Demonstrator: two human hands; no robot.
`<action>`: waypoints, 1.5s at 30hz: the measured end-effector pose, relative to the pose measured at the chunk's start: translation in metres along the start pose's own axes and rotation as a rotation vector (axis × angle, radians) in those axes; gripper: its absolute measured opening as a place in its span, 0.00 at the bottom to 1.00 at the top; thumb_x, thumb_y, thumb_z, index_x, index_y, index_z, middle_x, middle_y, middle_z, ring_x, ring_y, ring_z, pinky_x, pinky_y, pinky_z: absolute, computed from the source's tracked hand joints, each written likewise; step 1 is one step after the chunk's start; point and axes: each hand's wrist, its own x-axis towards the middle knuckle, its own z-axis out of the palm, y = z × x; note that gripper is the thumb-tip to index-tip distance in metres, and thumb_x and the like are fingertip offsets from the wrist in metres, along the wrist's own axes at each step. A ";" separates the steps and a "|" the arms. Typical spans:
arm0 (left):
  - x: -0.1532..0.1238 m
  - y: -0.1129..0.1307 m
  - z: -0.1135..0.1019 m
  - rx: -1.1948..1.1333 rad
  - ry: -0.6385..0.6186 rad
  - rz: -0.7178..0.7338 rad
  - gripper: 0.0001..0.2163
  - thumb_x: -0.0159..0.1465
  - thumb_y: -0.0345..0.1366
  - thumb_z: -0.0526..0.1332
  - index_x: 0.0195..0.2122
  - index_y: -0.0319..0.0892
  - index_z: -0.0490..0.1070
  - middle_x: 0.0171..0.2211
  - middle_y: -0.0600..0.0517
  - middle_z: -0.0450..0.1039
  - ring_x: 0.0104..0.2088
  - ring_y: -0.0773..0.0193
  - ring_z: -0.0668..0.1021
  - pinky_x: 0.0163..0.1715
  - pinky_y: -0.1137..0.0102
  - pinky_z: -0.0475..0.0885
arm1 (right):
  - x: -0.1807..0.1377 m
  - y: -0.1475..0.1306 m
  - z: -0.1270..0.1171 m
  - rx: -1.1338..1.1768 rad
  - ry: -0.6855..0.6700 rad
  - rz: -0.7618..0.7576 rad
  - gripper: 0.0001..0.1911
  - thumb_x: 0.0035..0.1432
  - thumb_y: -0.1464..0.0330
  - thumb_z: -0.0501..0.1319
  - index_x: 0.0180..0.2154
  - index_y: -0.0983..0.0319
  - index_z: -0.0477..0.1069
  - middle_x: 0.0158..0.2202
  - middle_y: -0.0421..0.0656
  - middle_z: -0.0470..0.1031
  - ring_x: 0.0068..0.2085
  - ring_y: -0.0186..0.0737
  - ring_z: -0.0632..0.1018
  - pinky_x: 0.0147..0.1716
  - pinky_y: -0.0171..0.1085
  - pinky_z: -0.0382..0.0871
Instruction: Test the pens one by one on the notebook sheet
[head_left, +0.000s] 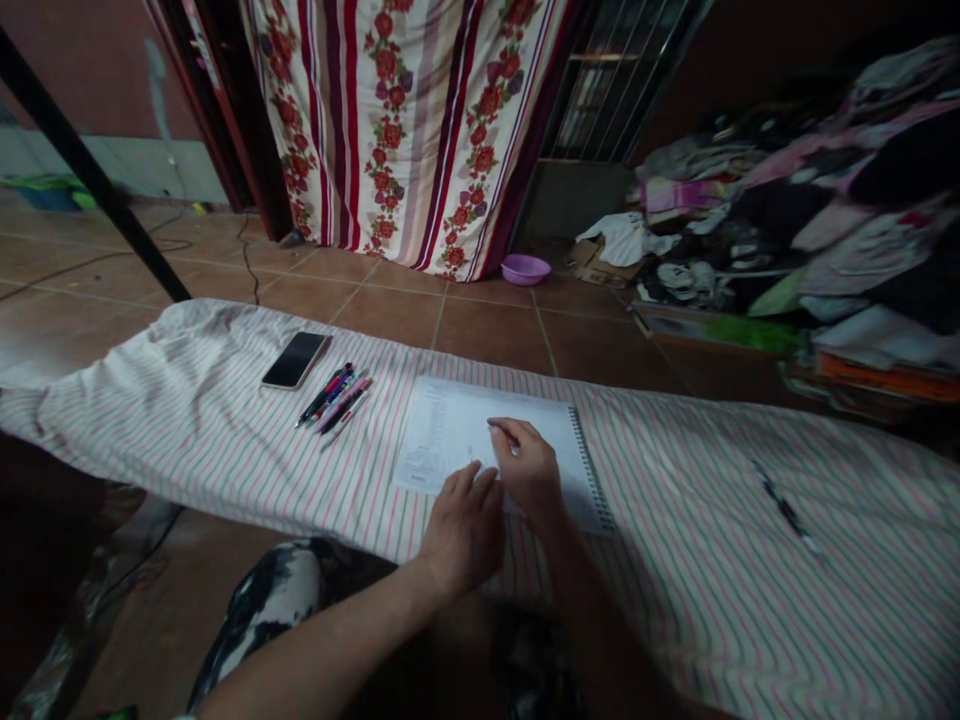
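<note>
nearest: a knee in black-and-white patterned trousers (281,590), below the edge of a striped cloth (675,490), pink and grey-green lines on white, rumpled at the left end.

left hand (466,522): palm down, fingers loosely extended and slightly apart, not gripping; fingertips over the near part of a spiral-bound notebook (551,415). right hand (527,468): just beside it, over the page, fingers curled, thumb and forefinger drawn together; cannot tell whether anything thin is held between them.

notebook lies flat on the cloth under both hands, wire coil along its right side. pale surface, small dark marks down the left part, too fine to read.

right of notebook, well apart: a single dark-and-white pen (787,515), lying aslant. left of notebook: a bundle of pens (335,400), mixed colours, side by side. just beyond these, a smartphone (296,360), screen dark.

past the cloth: brown floor tiles (487,325). purple basin (526,269) on them, next to the foot of a floral striped curtain (390,140). to the right, a large heap of clothes (825,220); behind, a barred window (611,85).
</note>
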 end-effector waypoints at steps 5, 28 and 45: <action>0.002 0.002 -0.005 0.014 -0.011 -0.060 0.15 0.59 0.33 0.53 0.48 0.40 0.65 0.52 0.43 0.63 0.54 0.51 0.64 0.52 0.56 0.63 | -0.008 0.002 -0.006 -0.024 -0.026 -0.024 0.13 0.55 0.67 0.51 0.34 0.63 0.74 0.36 0.47 0.77 0.36 0.40 0.77 0.38 0.39 0.72; 0.031 -0.061 -0.070 0.099 0.036 -0.252 0.11 0.61 0.34 0.53 0.39 0.40 0.73 0.41 0.45 0.73 0.46 0.56 0.70 0.45 0.61 0.69 | -0.009 0.013 0.005 -0.065 -0.141 0.016 0.16 0.56 0.67 0.51 0.39 0.65 0.73 0.38 0.50 0.76 0.39 0.44 0.77 0.40 0.42 0.73; 0.000 -0.149 -0.119 0.364 0.107 -0.731 0.16 0.63 0.39 0.49 0.44 0.43 0.72 0.47 0.47 0.72 0.46 0.52 0.69 0.38 0.63 0.68 | -0.009 0.015 0.005 -0.037 -0.139 0.030 0.15 0.57 0.67 0.51 0.39 0.66 0.73 0.39 0.50 0.76 0.38 0.43 0.77 0.39 0.42 0.73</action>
